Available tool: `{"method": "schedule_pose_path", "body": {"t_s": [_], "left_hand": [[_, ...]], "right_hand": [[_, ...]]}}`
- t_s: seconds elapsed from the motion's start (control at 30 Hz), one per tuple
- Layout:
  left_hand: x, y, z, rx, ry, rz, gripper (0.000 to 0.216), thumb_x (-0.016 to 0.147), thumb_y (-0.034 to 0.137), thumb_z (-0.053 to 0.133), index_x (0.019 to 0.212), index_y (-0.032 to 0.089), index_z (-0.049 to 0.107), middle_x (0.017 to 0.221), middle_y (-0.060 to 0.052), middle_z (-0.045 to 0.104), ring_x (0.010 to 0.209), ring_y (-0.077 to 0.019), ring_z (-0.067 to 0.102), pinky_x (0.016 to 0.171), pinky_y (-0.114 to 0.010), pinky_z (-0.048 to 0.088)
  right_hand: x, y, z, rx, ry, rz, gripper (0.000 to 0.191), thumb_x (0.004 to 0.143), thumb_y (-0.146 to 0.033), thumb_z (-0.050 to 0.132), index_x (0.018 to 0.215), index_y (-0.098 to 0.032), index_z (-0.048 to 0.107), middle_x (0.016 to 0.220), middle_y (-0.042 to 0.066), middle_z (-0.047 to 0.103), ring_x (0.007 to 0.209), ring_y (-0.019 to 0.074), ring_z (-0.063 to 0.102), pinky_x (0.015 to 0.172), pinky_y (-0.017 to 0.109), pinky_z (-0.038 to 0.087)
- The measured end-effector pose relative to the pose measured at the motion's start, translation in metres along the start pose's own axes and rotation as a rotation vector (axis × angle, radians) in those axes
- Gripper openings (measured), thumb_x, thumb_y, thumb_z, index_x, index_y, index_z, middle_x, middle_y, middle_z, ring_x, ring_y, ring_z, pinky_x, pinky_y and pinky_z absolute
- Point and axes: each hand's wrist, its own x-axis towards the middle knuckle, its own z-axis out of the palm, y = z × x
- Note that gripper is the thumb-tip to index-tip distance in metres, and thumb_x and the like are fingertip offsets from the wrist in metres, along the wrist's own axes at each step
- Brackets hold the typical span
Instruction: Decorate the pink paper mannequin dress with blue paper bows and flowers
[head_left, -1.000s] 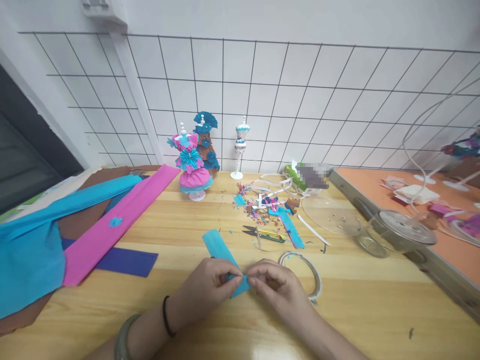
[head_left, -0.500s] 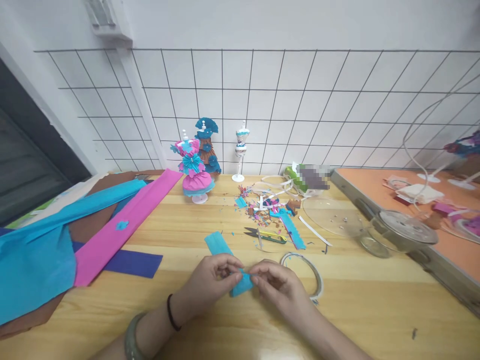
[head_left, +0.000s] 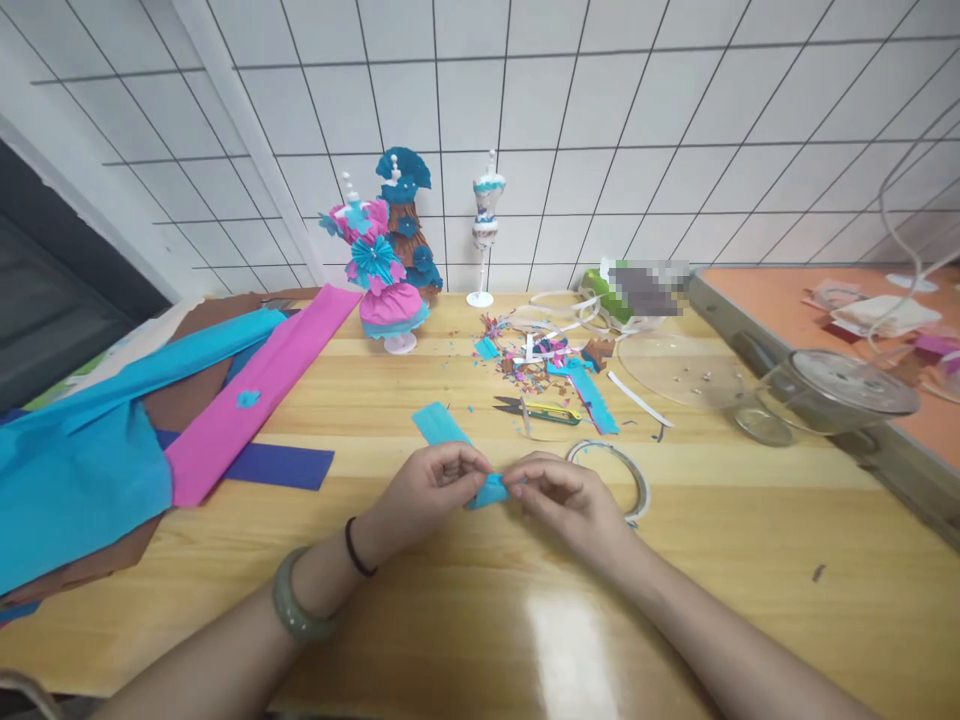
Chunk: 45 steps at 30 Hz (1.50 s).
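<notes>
On a pale wooden table set against a white wall with a black wire grid, craft work is in hand. Left of centre lie long sheets of crepe paper: a turquoise sheet, a pink strip crossing it, a dark blue piece beneath. At the back edge stand a small pink-and-turquoise paper dress form, a teal-and-brown one behind it, and a mostly bare white one. A scatter of paper scraps lies mid-table, with small snips just in front and a ring of white tape near the person's right hand. An orange-topped surface abuts on the right.

The turquoise paper strip lies with its long axis diagonal, far end pointing up-left toward the wall, near end toward the person. Its near end is lifted between both hands. The left hand pinches that end between thumb and fingertips; the right hand pinches the same end from the other side, fingers curled. The hands nearly touch over the paper.
</notes>
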Motion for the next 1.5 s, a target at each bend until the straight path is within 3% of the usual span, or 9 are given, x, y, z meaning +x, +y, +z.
{"method": "schedule_pose_path", "body": {"t_s": [0.2,0.37,0.6,0.8,1.13,1.37,1.5], "left_hand": [[-0.001,-0.001,-0.001,0.085,0.0,-0.01,0.019,0.076,0.03,0.054,0.081,0.012,0.062,0.07,-0.002,0.056,0.06,-0.0088,0.049,0.057,-0.021,0.041],[-0.001,-0.004,0.002,0.115,0.033,-0.019,0.021,0.071,0.029,0.061,0.084,0.012,0.061,0.074,-0.002,0.058,0.062,-0.0091,0.051,0.057,-0.02,0.042],[0.001,-0.007,0.001,0.083,0.06,-0.008,0.023,0.068,0.027,0.065,0.086,0.013,0.064,0.079,-0.003,0.06,0.062,-0.0081,0.054,0.058,-0.02,0.046],[0.001,-0.007,0.0,0.205,0.107,0.028,0.022,0.069,0.027,0.064,0.085,0.012,0.066,0.08,-0.006,0.061,0.067,-0.011,0.055,0.061,-0.022,0.047],[0.001,-0.004,-0.003,0.454,0.088,0.14,0.015,0.075,0.026,0.059,0.08,0.015,0.067,0.075,-0.005,0.063,0.068,-0.0124,0.056,0.063,-0.023,0.045],[-0.001,0.001,-0.002,0.45,-0.01,0.107,0.021,0.075,0.029,0.058,0.088,0.014,0.066,0.083,-0.005,0.064,0.073,-0.0133,0.057,0.068,-0.024,0.046],[-0.002,0.001,-0.002,0.461,-0.006,0.066,0.021,0.076,0.031,0.057,0.083,0.014,0.067,0.077,-0.005,0.066,0.072,-0.0145,0.058,0.068,-0.024,0.046]], "right_hand": [[0.001,0.0,0.0,0.021,0.012,0.035,0.022,0.077,-0.036,0.058,0.084,-0.017,0.066,0.08,0.005,0.059,0.058,0.0101,0.053,0.053,0.023,0.046],[0.002,0.005,0.003,-0.002,0.067,0.074,0.026,0.07,-0.039,0.064,0.084,-0.016,0.065,0.063,-0.001,0.053,0.052,0.0093,0.047,0.049,0.022,0.041],[0.002,0.007,0.002,-0.16,0.116,-0.021,0.02,0.074,-0.032,0.061,0.084,-0.016,0.066,0.064,0.0,0.05,0.054,0.0097,0.046,0.05,0.022,0.038],[0.001,0.009,0.001,-0.232,0.129,-0.066,0.018,0.076,-0.032,0.059,0.084,-0.017,0.066,0.067,0.002,0.055,0.056,0.011,0.049,0.051,0.023,0.04],[0.002,0.007,-0.002,-0.332,0.053,-0.067,0.018,0.08,-0.031,0.055,0.083,-0.018,0.065,0.075,0.005,0.061,0.067,0.0144,0.056,0.059,0.025,0.043],[0.001,0.004,-0.001,-0.351,0.0,-0.064,0.017,0.081,-0.029,0.053,0.083,-0.017,0.064,0.073,0.004,0.059,0.065,0.0135,0.054,0.058,0.025,0.042],[-0.001,0.002,0.0,-0.331,-0.019,-0.061,0.017,0.081,-0.031,0.052,0.086,-0.018,0.063,0.074,0.004,0.057,0.065,0.0133,0.053,0.058,0.025,0.043]]}}
